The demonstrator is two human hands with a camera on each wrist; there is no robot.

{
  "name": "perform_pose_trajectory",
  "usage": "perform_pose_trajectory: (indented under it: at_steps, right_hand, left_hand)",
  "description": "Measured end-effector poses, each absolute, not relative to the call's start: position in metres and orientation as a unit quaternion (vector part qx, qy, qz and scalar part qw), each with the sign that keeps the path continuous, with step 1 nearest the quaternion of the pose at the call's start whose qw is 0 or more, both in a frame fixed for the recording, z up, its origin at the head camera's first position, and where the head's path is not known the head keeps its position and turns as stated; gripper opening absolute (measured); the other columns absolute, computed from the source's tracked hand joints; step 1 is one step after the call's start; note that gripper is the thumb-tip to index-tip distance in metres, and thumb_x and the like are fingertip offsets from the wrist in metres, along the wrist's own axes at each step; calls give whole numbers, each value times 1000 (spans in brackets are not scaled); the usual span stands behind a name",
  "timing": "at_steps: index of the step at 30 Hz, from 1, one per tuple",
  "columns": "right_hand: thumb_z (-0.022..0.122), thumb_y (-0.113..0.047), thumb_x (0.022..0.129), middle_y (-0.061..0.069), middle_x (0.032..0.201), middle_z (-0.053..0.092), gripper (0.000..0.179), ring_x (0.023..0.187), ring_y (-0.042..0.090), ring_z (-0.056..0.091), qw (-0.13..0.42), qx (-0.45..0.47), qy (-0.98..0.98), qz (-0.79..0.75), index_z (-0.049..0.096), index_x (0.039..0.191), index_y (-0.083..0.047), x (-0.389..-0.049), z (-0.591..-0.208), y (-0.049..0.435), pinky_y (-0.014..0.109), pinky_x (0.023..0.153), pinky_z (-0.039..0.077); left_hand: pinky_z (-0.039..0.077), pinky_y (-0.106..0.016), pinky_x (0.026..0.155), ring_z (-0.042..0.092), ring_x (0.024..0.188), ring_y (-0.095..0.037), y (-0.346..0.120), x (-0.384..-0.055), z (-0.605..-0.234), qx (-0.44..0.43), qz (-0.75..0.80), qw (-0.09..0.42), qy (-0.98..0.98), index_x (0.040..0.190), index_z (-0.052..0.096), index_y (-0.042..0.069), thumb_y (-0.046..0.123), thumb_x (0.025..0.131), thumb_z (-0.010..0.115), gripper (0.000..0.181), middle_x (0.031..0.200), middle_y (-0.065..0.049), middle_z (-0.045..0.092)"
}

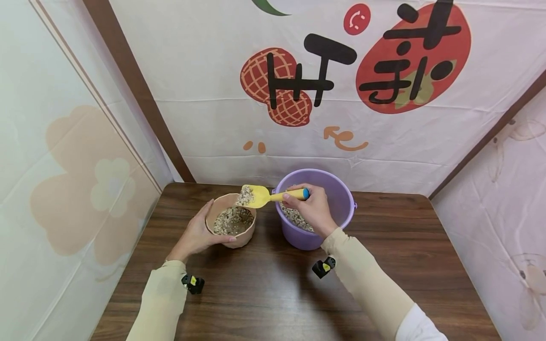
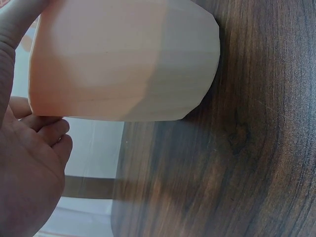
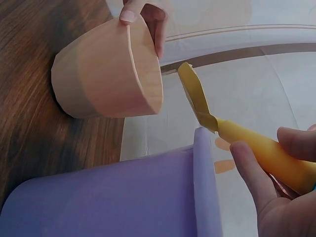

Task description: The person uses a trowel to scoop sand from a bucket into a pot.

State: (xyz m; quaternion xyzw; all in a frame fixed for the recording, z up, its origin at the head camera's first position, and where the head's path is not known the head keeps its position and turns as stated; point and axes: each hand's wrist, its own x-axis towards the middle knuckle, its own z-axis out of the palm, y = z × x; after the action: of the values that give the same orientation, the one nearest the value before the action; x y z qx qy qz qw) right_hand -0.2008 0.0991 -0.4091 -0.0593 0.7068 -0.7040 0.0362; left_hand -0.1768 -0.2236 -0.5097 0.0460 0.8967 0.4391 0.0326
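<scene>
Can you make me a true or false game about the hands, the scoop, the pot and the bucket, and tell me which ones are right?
1. The right hand holds the scoop. True.
2. The scoop is empty. False: crumbly bits lie on it.
3. The left hand holds the pot. True.
4. The bucket is green. False: the bucket is purple.
5. There are crumbly bits in the pot too. True.
6. In the head view, the bucket is on the left of the pot. False: it is on the right.
</scene>
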Motion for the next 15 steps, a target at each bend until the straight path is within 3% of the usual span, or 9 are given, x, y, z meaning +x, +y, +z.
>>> perform_pose_trajectory:
  at_steps: [4, 15]
  right_hand:
    - [75, -3, 92, 22, 99, 71, 29, 91, 34, 74, 35, -58, 720, -691, 68, 114, 13, -202, -410, 98, 47, 84, 59]
    - [76, -8, 92, 16, 95, 74, 27, 91, 36, 74, 24, -73, 745, -662, 71, 111, 10, -202, -407, 96, 54, 84, 58]
  left_hand:
    - [34, -61, 112, 38, 140, -43, -224, -177, -510, 46, 440, 33, 896, 163, 14, 6, 51, 62, 96, 138, 161, -24, 28]
    - [33, -62, 112, 37, 141, -43, -224, -177, -510, 45, 445, 38, 894, 164, 13, 8, 50, 62, 97, 138, 161, -23, 28]
